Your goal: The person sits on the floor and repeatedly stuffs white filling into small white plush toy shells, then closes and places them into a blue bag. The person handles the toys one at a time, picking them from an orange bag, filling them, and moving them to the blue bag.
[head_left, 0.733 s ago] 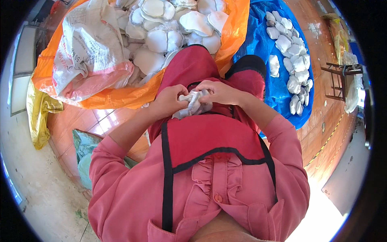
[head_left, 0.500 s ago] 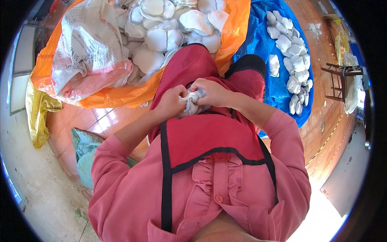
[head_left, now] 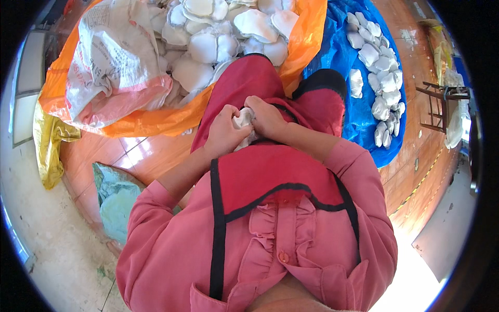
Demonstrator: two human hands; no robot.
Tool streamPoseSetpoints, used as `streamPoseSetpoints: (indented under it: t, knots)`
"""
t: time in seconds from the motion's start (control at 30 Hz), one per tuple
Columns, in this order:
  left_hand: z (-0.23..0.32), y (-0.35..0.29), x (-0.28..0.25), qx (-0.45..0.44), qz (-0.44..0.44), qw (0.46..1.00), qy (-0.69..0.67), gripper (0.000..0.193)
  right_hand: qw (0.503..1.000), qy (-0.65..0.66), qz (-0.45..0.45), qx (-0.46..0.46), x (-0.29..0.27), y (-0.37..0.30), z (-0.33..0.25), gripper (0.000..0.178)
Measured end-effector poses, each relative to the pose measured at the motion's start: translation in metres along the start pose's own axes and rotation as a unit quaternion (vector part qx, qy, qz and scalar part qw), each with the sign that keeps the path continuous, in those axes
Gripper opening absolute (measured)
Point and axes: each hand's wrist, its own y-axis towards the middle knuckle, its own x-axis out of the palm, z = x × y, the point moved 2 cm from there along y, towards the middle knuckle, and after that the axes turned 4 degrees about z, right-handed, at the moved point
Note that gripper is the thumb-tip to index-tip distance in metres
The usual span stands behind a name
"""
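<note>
Over my lap, both hands work on a crumpled white fabric piece (head_left: 243,120). My left hand (head_left: 225,131) is closed on its left side, fingers curled round it. Gripping the other side is my right hand (head_left: 266,119), its fingers bent and close to the left ones. Much of the piece is hidden between the hands, and a greyish, fluffy edge hangs below them. Beyond my knees, an orange sack (head_left: 156,115) lies spread out with many flat, rounded white fabric pieces (head_left: 202,48) in a heap.
To the right, a blue sheet (head_left: 358,120) holds several puffier white pieces (head_left: 382,63). A white woven bag (head_left: 117,57) lies over the orange sack's left part. Yellow plastic (head_left: 51,151) and a green bag (head_left: 118,200) are on the left. A dark wooden stool (head_left: 442,106) stands far right.
My left hand has turned and shifted over the white piece, covering more of it. My right hand has moved slightly up, and less of the piece shows between them.
</note>
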Motion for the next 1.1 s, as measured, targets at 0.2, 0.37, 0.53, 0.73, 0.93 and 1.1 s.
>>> streamPoseSetpoints:
  t: [0.2, 0.37, 0.53, 0.73, 0.93, 1.1]
  knots:
    - [-0.009, 0.001, -0.007, -0.021, -0.125, 0.975, -0.182, 0.04, 0.995, 0.065, 0.044, 0.055, -0.002, -0.008, 0.006, 0.029]
    - [-0.015, 0.005, -0.005, -0.136, -0.196, 0.881, -0.408, 0.039, 0.98, 0.184, 0.036, 0.065, 0.002, -0.013, 0.031, 0.031]
    - [-0.006, 0.009, -0.001, -0.142, -0.177, 0.94, -0.255, 0.032, 0.973, 0.225, 0.037, 0.038, 0.003, -0.015, 0.031, 0.035]
    - [-0.008, 0.029, 0.006, -0.179, -0.109, 0.905, -0.37, 0.025, 0.947, 0.319, 0.009, -0.035, -0.031, -0.008, 0.015, 0.046]
    - [0.004, 0.052, 0.002, -0.143, -0.052, 0.942, -0.298, 0.028, 0.951, 0.3, -0.049, -0.057, -0.058, -0.009, 0.003, 0.047]
    - [0.004, 0.057, -0.003, -0.168, -0.069, 0.926, -0.331, 0.033, 0.965, 0.261, 0.023, -0.004, -0.048, -0.006, 0.013, 0.038]
